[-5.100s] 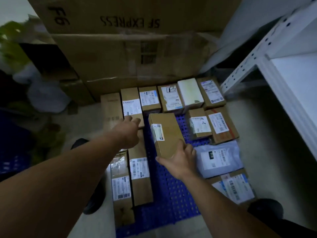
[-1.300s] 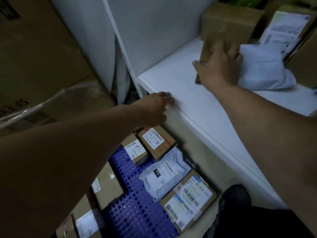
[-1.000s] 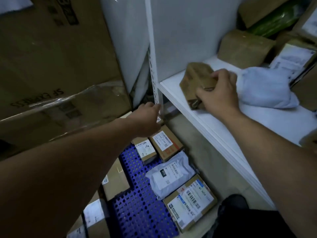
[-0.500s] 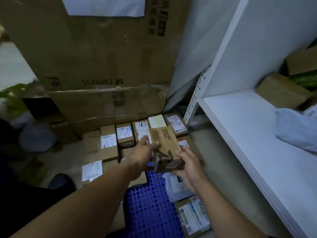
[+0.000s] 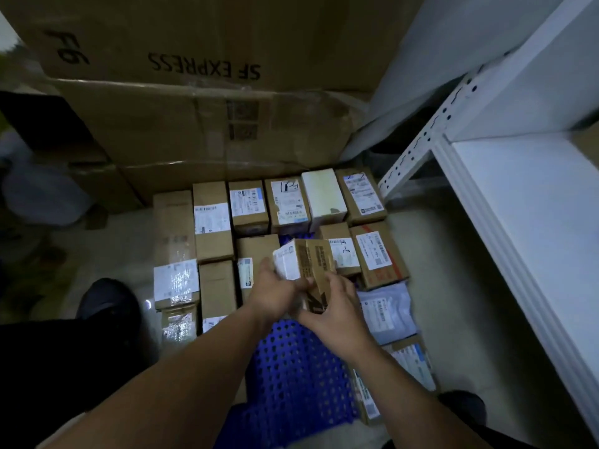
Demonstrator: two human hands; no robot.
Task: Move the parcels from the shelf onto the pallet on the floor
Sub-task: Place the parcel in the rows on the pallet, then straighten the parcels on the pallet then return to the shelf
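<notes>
The left hand (image 5: 275,291) and right hand (image 5: 337,307) wrap around the box (image 5: 308,264) (long side pointing away) just above the pallet (image 5: 291,367), over its blue gap.
</notes>
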